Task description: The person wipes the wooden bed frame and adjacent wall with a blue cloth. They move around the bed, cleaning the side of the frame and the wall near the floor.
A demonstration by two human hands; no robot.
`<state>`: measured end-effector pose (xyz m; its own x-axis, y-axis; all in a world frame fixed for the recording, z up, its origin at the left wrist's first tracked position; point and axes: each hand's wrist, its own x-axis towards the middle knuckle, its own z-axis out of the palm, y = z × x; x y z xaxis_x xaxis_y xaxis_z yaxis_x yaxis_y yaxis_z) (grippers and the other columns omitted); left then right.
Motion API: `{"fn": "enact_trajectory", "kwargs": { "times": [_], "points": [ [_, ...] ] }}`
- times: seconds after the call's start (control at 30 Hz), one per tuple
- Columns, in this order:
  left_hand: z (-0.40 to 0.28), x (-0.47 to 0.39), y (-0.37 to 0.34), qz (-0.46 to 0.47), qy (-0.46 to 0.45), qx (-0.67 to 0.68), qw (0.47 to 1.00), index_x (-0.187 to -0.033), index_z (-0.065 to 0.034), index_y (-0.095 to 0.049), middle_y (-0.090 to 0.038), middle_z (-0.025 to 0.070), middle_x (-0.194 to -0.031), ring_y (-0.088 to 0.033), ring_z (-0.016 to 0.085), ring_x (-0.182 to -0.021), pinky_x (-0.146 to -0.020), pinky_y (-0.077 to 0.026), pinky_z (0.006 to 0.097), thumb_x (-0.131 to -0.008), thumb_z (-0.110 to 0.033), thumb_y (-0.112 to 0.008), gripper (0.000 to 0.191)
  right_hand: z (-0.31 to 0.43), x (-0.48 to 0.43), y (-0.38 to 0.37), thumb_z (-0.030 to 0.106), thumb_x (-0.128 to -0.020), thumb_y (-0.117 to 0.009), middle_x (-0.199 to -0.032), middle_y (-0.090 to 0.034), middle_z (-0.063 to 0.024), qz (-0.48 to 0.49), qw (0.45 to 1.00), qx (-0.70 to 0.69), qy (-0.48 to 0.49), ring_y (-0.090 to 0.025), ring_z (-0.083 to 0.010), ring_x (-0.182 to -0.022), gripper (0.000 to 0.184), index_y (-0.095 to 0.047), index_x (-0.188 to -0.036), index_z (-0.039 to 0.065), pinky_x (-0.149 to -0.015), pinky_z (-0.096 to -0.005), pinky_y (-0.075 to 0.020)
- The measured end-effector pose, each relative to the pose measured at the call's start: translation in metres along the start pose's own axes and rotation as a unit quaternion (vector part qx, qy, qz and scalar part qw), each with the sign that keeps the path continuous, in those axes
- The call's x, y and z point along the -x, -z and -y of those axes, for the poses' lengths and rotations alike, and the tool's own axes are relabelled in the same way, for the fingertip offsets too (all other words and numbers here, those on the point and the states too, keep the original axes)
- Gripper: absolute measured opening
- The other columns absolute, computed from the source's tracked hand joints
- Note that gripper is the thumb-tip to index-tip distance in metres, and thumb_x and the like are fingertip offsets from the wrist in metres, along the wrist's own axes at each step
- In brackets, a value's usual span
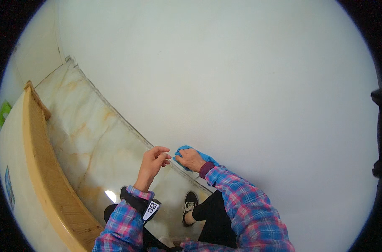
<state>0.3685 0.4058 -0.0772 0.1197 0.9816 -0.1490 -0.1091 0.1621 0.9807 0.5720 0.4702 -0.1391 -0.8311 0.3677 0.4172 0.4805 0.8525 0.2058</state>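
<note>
Bunched in my right hand (191,159) is a blue cloth (209,158), held against or very near the white wall (228,94). Part of the cloth trails behind the hand toward the wrist. My left hand (154,161) hovers just left of it, fingers loosely curled and apart, with nothing in them. A strapped device (151,210) with a printed code sits on my left forearm over the plaid sleeve.
The marble-patterned floor (84,138) meets the wall along a dark, rough seam (115,111). At left runs a wooden bed frame (49,176) with a pale mattress (17,148). A green item (4,112) lies beyond it. My shoe (190,204) stands near the wall.
</note>
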Motion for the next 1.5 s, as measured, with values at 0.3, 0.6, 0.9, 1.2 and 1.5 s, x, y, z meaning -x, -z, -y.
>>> {"fn": "enact_trajectory", "kwargs": {
  "times": [0.3,0.6,0.9,1.2,1.5],
  "points": [
    [0.004,-0.001,-0.017,0.069,-0.055,-0.009,0.996,-0.122,-0.0055,-0.052,-0.061,0.0101,-0.101,-0.061,0.016,-0.082,-0.065,-0.053,0.0300,-0.090,-0.018,-0.054,0.034,-0.006,-0.046,0.125,0.012,-0.074,-0.058,-0.085,-0.055,-0.0108,0.000,0.998,0.033,-0.045,-0.060,-0.0273,-0.079,0.015,-0.056,-0.088,0.009,-0.064,-0.0378,-0.0488],
    [0.009,-0.005,-0.007,0.094,-0.030,-0.070,0.993,-0.117,-0.0051,-0.055,-0.065,0.0084,-0.096,-0.063,0.015,-0.082,-0.067,-0.050,0.0275,-0.088,-0.018,-0.056,0.031,-0.053,-0.051,0.451,-0.006,-0.077,-0.054,-0.098,-0.065,-0.0042,-0.217,0.879,0.421,-0.057,-0.063,-0.0136,-0.071,0.042,-0.062,-0.111,0.017,-0.059,-0.0278,-0.0528],
    [-0.010,0.005,-0.026,0.192,-0.014,0.002,0.981,-0.115,-0.0034,-0.054,-0.064,0.0097,-0.094,-0.064,0.018,-0.081,-0.066,-0.051,0.0295,-0.089,-0.019,-0.058,0.031,-0.041,-0.030,0.326,0.005,-0.073,-0.059,-0.092,-0.062,-0.0078,-0.182,0.893,0.409,-0.054,-0.060,-0.0231,-0.078,0.028,-0.066,-0.097,0.018,-0.063,-0.0360,-0.0476],
    [0.012,0.002,-0.030,0.154,0.087,0.132,0.975,-0.119,-0.0023,-0.049,-0.060,0.0083,-0.105,-0.063,0.019,-0.090,-0.074,-0.053,0.0310,-0.089,-0.019,-0.058,0.035,0.029,-0.029,0.114,0.016,-0.071,-0.061,-0.080,-0.052,-0.0046,-0.007,0.996,0.072,-0.045,-0.056,-0.0177,-0.070,0.010,-0.054,-0.078,0.012,-0.059,-0.0304,-0.0423],
    [-0.003,0.002,-0.038,0.251,0.028,0.119,0.960,-0.125,-0.0040,-0.047,-0.059,0.0093,-0.110,-0.062,0.018,-0.090,-0.079,-0.052,0.0313,-0.089,-0.018,-0.059,0.041,0.017,-0.021,0.161,0.015,-0.071,-0.061,-0.089,-0.055,-0.0071,0.012,0.999,-0.004,-0.039,-0.057,-0.0214,-0.076,0.013,-0.055,-0.081,0.010,-0.065,-0.0339,-0.0448]
  ]
}}
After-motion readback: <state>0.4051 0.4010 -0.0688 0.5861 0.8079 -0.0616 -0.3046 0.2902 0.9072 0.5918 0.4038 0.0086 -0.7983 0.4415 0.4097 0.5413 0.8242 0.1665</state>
